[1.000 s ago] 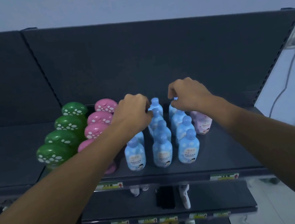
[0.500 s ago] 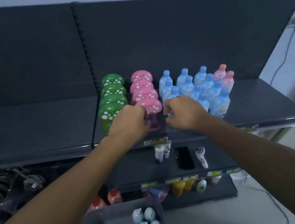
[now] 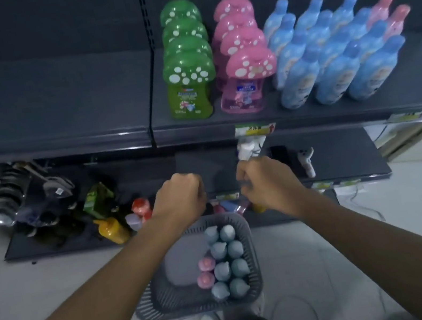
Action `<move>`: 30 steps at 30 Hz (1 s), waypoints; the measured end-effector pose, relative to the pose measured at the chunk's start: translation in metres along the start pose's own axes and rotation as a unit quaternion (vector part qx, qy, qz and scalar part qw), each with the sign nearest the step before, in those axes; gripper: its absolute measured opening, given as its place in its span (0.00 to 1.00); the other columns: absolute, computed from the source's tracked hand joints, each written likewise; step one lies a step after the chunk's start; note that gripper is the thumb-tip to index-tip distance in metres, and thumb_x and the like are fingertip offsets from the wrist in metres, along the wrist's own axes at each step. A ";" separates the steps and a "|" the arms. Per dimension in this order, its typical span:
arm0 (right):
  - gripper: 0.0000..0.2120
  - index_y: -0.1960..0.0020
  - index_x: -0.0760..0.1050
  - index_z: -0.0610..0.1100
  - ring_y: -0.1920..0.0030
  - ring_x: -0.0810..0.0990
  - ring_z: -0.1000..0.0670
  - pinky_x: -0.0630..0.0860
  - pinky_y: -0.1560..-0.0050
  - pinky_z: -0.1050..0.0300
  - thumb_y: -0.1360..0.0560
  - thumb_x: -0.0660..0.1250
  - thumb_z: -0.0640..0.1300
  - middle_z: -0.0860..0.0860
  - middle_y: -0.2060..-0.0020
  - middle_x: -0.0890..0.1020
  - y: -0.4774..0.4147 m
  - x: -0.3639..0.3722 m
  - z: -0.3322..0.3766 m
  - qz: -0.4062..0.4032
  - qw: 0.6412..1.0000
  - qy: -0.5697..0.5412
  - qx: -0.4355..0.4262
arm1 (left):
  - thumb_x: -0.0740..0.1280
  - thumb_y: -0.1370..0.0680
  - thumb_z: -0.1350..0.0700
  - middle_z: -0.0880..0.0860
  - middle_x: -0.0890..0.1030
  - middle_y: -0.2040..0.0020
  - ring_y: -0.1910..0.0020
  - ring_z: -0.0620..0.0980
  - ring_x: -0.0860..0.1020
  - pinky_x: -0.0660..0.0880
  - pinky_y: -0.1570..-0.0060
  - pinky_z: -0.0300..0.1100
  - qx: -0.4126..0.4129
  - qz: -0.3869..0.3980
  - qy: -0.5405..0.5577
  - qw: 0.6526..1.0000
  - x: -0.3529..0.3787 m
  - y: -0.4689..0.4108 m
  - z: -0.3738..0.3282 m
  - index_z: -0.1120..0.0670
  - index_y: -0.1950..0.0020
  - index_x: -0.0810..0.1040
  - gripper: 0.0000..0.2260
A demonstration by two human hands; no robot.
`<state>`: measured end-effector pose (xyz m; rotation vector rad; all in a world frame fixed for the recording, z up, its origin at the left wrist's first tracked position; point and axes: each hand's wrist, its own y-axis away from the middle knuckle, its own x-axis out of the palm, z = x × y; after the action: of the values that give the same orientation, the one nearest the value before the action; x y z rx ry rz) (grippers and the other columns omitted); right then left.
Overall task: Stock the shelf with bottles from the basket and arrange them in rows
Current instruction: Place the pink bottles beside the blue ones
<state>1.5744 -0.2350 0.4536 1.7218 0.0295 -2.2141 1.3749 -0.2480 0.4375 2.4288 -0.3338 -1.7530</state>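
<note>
Head view: the left grip and right grip hover over the basket, both curled into fists with nothing showing inside them. The bottles stand packed along the basket's right side, so a hasty grab could topple the ones beside it. The shelf has room at the right end of the rows, near its edge.
</note>
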 end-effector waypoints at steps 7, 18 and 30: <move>0.10 0.45 0.77 0.49 0.47 0.81 0.40 0.78 0.52 0.50 0.26 0.65 0.45 0.46 0.48 0.82 0.003 0.098 -0.008 0.074 0.997 0.015 0.021 | 0.64 0.24 0.55 0.56 0.83 0.48 0.48 0.60 0.82 0.80 0.52 0.52 -0.029 0.091 0.011 0.995 0.110 0.016 0.039 0.53 0.45 0.81 0.10; 0.13 0.39 0.75 0.44 0.44 0.79 0.39 0.75 0.51 0.49 0.24 0.65 0.42 0.44 0.43 0.79 -0.002 0.249 -0.003 0.120 0.992 -0.034 -0.010 | 0.62 0.26 0.46 0.53 0.82 0.51 0.55 0.58 0.81 0.80 0.55 0.50 -0.064 0.137 0.065 0.986 0.240 0.049 0.089 0.49 0.46 0.78 0.12; 0.05 0.58 0.76 0.42 0.62 0.80 0.38 0.65 0.66 0.54 0.30 0.70 0.43 0.41 0.59 0.80 -0.008 0.339 0.007 0.141 0.988 -0.041 -0.050 | 0.69 0.23 0.50 0.52 0.81 0.54 0.57 0.58 0.82 0.78 0.59 0.48 0.000 0.117 0.041 0.992 0.303 0.049 0.109 0.48 0.48 0.80 0.05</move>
<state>1.4943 -0.3127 0.1339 1.4789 -0.1154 -2.0372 1.3581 -0.3689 0.1351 2.3420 -0.5829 -1.5496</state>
